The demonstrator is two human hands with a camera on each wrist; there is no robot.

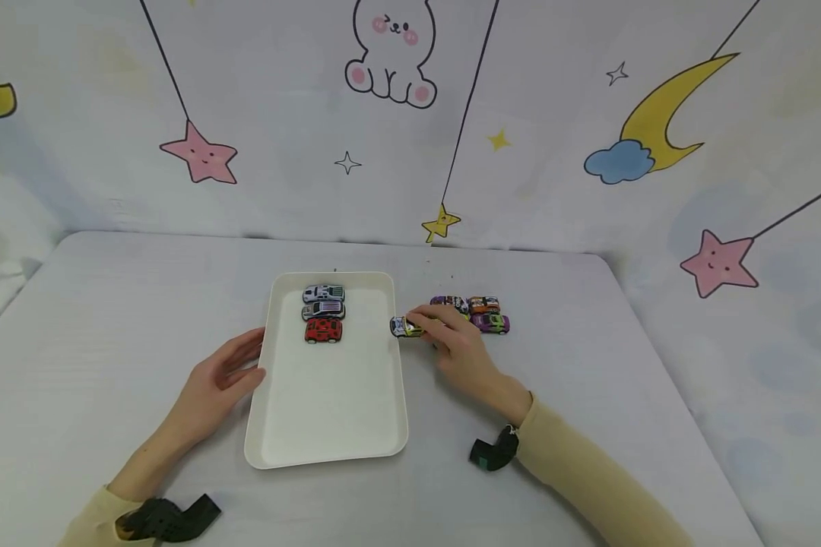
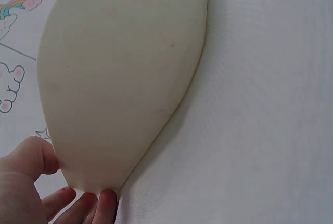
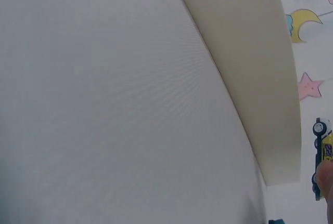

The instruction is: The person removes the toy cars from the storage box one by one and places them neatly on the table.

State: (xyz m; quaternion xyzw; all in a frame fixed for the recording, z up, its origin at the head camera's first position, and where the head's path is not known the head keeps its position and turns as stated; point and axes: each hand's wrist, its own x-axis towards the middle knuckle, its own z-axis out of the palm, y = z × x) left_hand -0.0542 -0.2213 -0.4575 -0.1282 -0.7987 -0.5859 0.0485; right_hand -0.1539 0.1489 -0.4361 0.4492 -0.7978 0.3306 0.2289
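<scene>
my right grip [image 1: 461, 346] is pinching a yellowish toy car [image 1: 404, 327] at the right rim of the white tray [image 1: 335, 403], left grip [image 1: 212, 386] loosely spread against its other side, three parked cars [image 1: 324, 310] inside, more cars [image 1: 490, 324] on the worktop [image 1: 561, 349]

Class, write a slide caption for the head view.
Left hand against a tray of three toy cars; right hand pinching another car.

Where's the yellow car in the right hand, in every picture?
Head: just below the middle, the yellow car sits in the right fingers, by the right rim of the white tray.
Left wrist: not in it.
Right wrist: lower right edge, partly cut off.
Shared landmark: the tray, in all three.
</scene>
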